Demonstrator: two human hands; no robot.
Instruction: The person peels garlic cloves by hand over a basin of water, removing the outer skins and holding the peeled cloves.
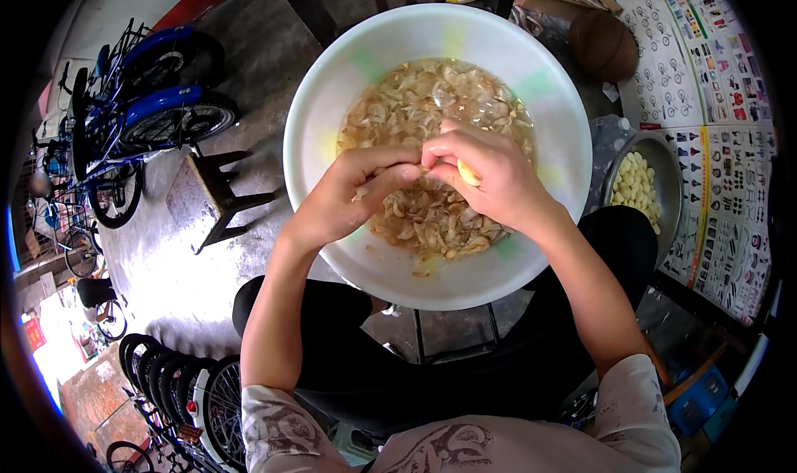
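Note:
A wide white basin (556,99) holds water with many loose brown skins (448,232) floating in it. Over its middle my left hand (361,186) and my right hand (486,170) meet at the fingertips, both pinched closed. A pale yellow clove (469,172) shows in my right hand, against the palm. Whatever lies between the touching fingertips is too small to make out. To the right of the basin, a metal bowl (674,182) contains many peeled pale cloves (635,189).
Parked bicycles (166,112) and a small wooden stool (195,195) stand at the left. A brown ball (603,45) lies behind the metal bowl. Printed sheets (722,182) cover a surface at the right. Chair bars rise behind the basin.

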